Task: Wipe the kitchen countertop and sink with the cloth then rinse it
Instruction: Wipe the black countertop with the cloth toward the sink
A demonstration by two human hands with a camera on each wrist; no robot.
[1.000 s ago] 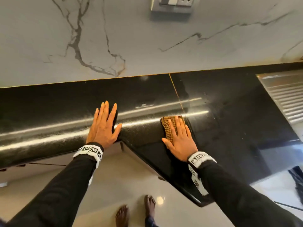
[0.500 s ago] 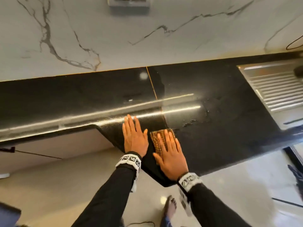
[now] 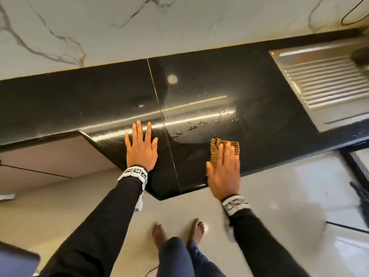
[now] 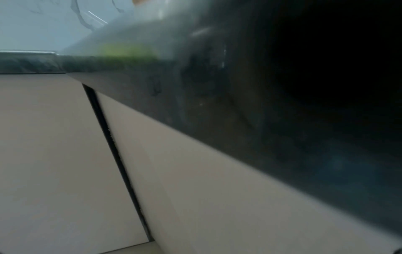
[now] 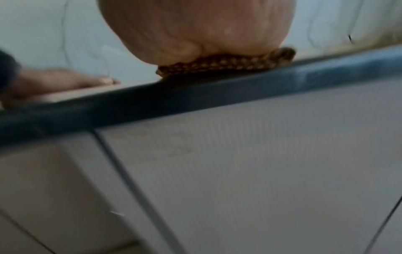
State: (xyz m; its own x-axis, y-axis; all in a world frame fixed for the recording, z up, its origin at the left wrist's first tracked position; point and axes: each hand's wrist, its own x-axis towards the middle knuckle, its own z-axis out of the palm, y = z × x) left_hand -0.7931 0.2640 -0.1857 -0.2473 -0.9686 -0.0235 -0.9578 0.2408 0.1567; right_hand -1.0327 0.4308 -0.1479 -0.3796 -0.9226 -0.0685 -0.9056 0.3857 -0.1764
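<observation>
A brown checked cloth (image 3: pixel 216 145) lies flat on the black countertop (image 3: pixel 259 108), close to its front edge. My right hand (image 3: pixel 224 168) presses on the cloth with straight fingers; the right wrist view shows the palm (image 5: pixel 195 32) on the cloth (image 5: pixel 224 64). My left hand (image 3: pixel 140 145) lies flat and open on the countertop to the left of the seam, holding nothing, and shows in the right wrist view as a left hand (image 5: pixel 65 80). Water droplets (image 3: pixel 201 123) sit beyond the cloth. The steel sink drainboard (image 3: pixel 323 82) lies at the far right.
A white marble backsplash (image 3: pixel 179 25) rises behind the counter, with a black cable (image 3: pixel 351 19) at its upper right. Beige cabinet fronts (image 5: pixel 239 171) stand below the counter edge. My bare feet (image 3: pixel 177 230) are on the glossy floor.
My right hand has slid the cloth to the right along the front of the counter, away from the left hand. The left hand stays flat near the seam. The view has shifted right.
</observation>
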